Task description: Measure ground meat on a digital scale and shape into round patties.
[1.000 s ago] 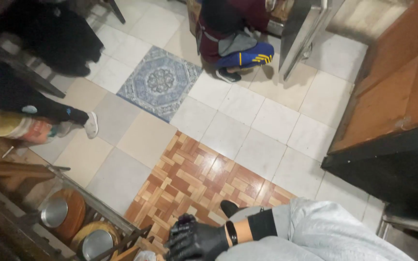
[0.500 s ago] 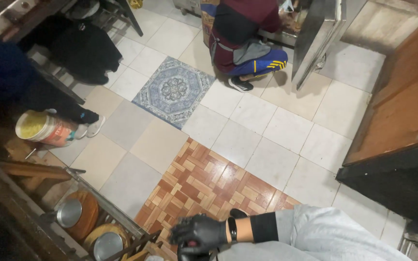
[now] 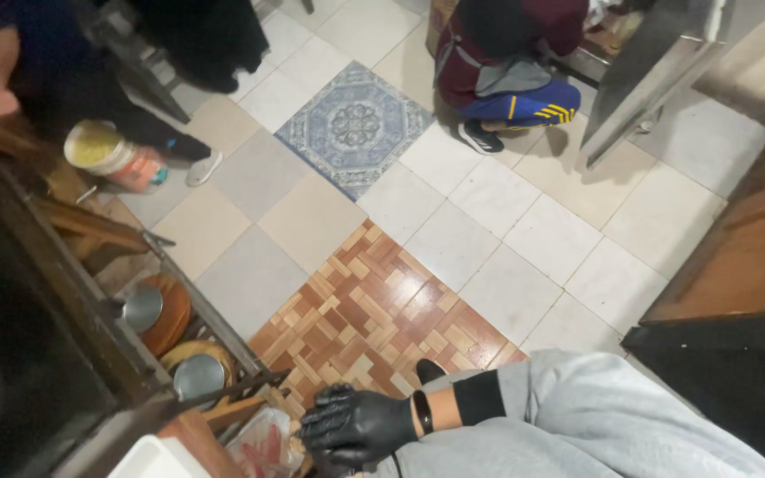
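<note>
Hand: one black-gloved hand (image 3: 356,427) at 6 o'clock, long axis pointing toward 9 o'clock; left or right unclear.
Grip: fingers curled, whether clenched on anything I cannot tell.
Nearest thing: plastic bag (image 3: 263,443) just beside the fingertips.
Around: metal pots (image 3: 197,376) at 8 o'clock, parquet floor tile (image 3: 374,310) above.
Others: crouching person (image 3: 506,62) at 12 o'clock.
</note>
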